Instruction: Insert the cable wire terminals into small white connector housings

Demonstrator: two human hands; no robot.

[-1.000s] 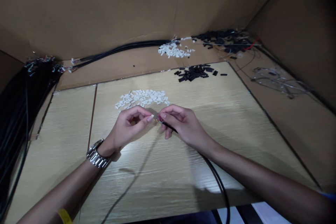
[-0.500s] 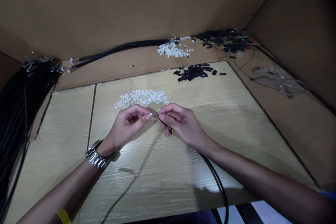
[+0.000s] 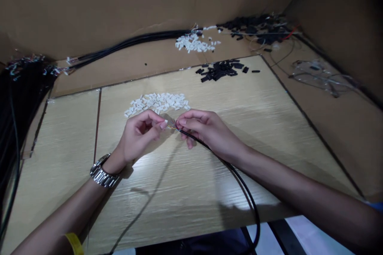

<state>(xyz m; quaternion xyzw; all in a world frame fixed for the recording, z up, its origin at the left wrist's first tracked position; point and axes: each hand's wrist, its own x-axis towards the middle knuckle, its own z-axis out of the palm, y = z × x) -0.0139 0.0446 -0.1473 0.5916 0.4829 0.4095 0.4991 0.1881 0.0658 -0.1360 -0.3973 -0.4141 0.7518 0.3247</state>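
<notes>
Between the thumb and forefinger of my left hand point(image 3: 142, 133) is a small white plastic connector housing point(image 3: 165, 122). Yellow and other thin wires point(image 3: 172, 127) run from it to the stripped end of a black cable point(image 3: 203, 144). My right hand point(image 3: 209, 130) is closed, its thumb and forefinger pinching fine wires at that cable end. The black sheath passes below the right thumb, then curves down over the table's front edge. Just beyond my left hand lies a pile of white connector housings point(image 3: 158, 102).
Black plastic pieces point(image 3: 220, 70) lie heaped farther back. Behind the board are more white housings point(image 3: 194, 43), a row of black cables point(image 3: 128, 42) and a dark heap point(image 3: 254, 27). A thick cable bundle point(image 3: 24, 99) hangs at left. Cardboard walls point(image 3: 119, 0) enclose the table point(image 3: 167, 199).
The view has shifted slightly. My right thumb has shifted off the black sheath, which now shows along its length. The white housing stays in my left fingers.
</notes>
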